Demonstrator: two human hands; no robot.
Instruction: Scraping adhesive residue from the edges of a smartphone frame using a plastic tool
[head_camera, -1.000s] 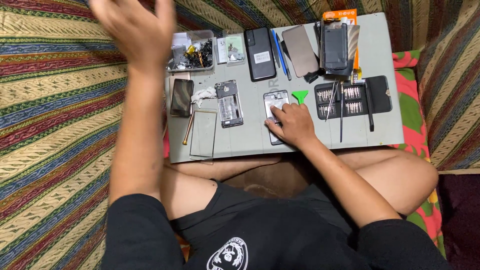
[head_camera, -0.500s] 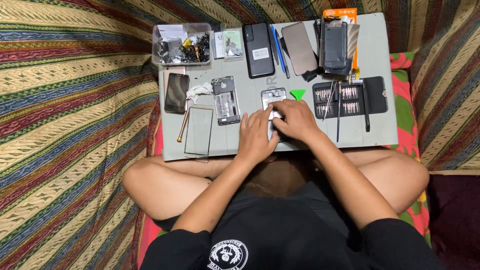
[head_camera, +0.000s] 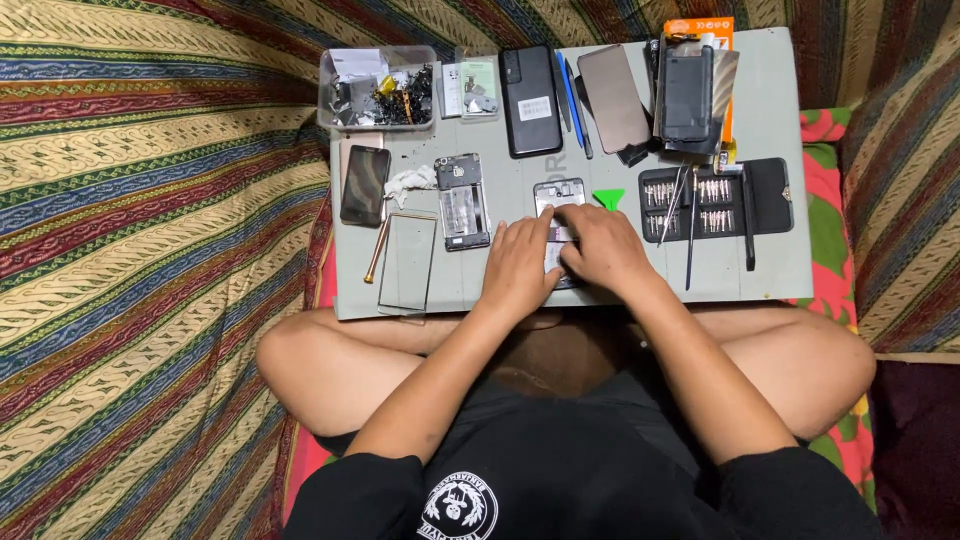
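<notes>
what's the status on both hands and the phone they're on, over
Left hand and right hand both flat on the opened phone, fingers pressing, not gripping. Green pick beside it. Nothing in the way.

Grey board, green triangular pick, striped multicoloured batik cloth.

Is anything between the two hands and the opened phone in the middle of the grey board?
Nothing visible: the left hand and right hand both rest directly on the opened phone. The green triangular pick lies just beside it, apart from the hands.
</notes>
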